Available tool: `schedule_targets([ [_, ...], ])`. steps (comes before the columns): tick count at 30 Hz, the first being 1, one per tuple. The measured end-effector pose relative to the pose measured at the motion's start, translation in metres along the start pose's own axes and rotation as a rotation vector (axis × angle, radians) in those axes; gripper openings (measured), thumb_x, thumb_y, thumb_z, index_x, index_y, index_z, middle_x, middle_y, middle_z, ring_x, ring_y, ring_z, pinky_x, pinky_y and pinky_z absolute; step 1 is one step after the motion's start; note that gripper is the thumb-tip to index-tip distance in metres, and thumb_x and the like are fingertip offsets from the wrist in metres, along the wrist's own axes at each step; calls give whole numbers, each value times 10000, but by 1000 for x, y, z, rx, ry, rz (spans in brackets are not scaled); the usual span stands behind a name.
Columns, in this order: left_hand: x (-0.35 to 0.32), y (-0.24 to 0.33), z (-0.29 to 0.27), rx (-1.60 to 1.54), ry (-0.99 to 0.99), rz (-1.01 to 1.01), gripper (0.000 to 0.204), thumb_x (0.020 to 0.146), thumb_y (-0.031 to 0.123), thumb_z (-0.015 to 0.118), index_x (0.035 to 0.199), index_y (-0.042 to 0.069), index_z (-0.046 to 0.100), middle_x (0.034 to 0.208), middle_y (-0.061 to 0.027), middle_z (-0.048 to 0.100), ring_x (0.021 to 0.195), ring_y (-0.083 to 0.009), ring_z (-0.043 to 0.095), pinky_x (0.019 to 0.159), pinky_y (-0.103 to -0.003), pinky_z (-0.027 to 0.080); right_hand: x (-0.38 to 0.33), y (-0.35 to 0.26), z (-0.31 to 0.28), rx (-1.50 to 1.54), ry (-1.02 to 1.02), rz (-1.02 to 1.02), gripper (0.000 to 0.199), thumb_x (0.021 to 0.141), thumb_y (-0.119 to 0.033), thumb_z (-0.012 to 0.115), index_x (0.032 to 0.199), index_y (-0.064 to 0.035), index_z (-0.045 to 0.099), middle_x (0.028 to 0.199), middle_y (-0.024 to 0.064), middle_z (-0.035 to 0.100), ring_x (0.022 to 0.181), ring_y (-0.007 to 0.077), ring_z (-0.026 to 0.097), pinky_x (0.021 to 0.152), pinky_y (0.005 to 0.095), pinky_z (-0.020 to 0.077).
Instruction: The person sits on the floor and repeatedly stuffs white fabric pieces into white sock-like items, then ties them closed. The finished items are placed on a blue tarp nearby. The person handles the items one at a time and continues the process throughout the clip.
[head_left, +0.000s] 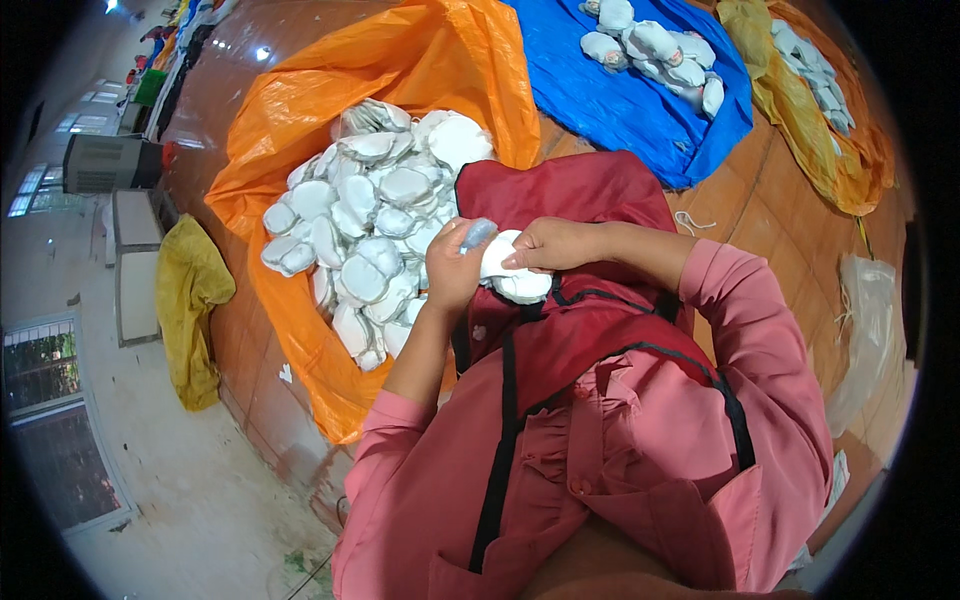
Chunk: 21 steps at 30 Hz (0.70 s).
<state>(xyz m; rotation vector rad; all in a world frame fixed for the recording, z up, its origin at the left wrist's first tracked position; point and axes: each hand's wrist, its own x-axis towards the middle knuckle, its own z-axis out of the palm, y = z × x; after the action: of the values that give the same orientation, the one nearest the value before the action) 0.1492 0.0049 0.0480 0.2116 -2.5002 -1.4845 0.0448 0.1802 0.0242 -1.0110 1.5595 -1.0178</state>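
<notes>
Sheet, orange [400, 55], on tiled floor [770, 215], w/ heap of white pcs [380, 200] on it. R of orange sheet: blue sheet [590, 110] w/ white bundles [655, 50]; farther R, yellow-and-orange sheeting [810, 165] w/ pale pcs [815, 70], then, nearer the wearer, clear plastic bag [865, 330]. L of orange sheet: yellow sack [192, 300]. At its near-R edge, red cloth [580, 190] over wearer's lap; L forearm [420, 345] crosses in front of heap there, hiding part.

Just R of heap on orange sheet, above red cloth: white pc. in work [498, 258], btwn both hands. Right hand [560, 243] pinches it, thumb and fingers closed; left hand [455, 265] curled round its L side, w/ small bluish translucent item [477, 235] at fingers, kind unclear.

Counts: hands, 2; laden sheets, 3 (yellow-and-orange taken as 1); sack, 1; clear bag, 1; bundles on blue, approx. 10, overlapping; heap, too overlapped to count.
</notes>
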Motion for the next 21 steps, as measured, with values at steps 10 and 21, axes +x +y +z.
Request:
schedule_targets([
  [10, 24, -36, 5, -232, 298, -334, 134, 864, 114, 689, 912, -11, 690, 780, -36, 653, 685, -108, 571, 651, -265, 460, 21, -2, 14, -321, 382, -236, 490, 959, -429, 518, 697, -28, 620, 628, 196, 560, 569, 359, 557, 554, 455, 424],
  [21, 46, -69, 8, -781, 416, -593, 223, 878, 75, 679, 1052, -42, 604, 883, -83, 665, 723, -187, 642, 647, -297, 509, 30, 3, 25, -495, 437, -168, 413, 937, -373, 509, 721, -79, 700, 713, 189, 646, 664, 389, 622, 650, 499, 485],
])
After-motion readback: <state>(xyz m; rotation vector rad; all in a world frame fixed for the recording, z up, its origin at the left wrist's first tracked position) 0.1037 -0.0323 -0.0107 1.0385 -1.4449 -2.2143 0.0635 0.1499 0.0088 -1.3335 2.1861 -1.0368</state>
